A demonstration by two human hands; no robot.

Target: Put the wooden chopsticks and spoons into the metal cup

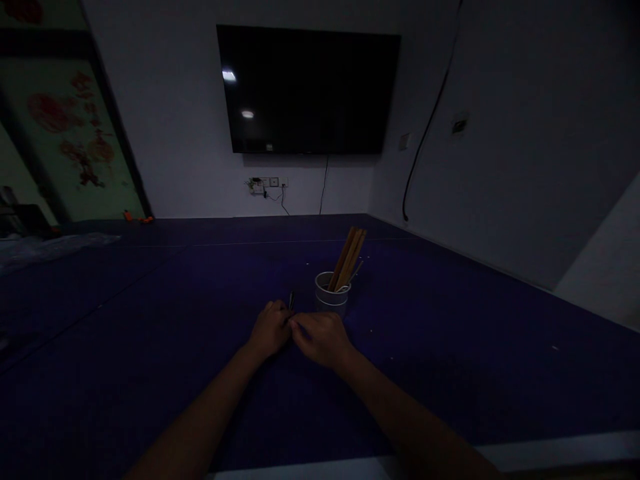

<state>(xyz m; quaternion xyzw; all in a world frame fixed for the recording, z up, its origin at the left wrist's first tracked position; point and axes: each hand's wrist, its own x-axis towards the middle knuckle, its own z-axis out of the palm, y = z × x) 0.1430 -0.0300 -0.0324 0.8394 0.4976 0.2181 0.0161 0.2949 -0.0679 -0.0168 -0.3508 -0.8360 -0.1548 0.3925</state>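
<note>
A slim dark stick [291, 300], possibly a pen, is held in the curled fingers of the left hand [270, 328], its tip exposed above the blue table [165, 313]. The right hand [323, 339] is placed alongside, fingers bent; whether anything is pinched there cannot be told. The base of the grey cup [332, 300], in which wooden sticks [349, 259] are leaned, is partly hidden by the right hand. The cup, probably made top-heavy, could be toppled by a forward knock from those knuckles; the dark stick could be dropped through a loosened left grip.
</note>
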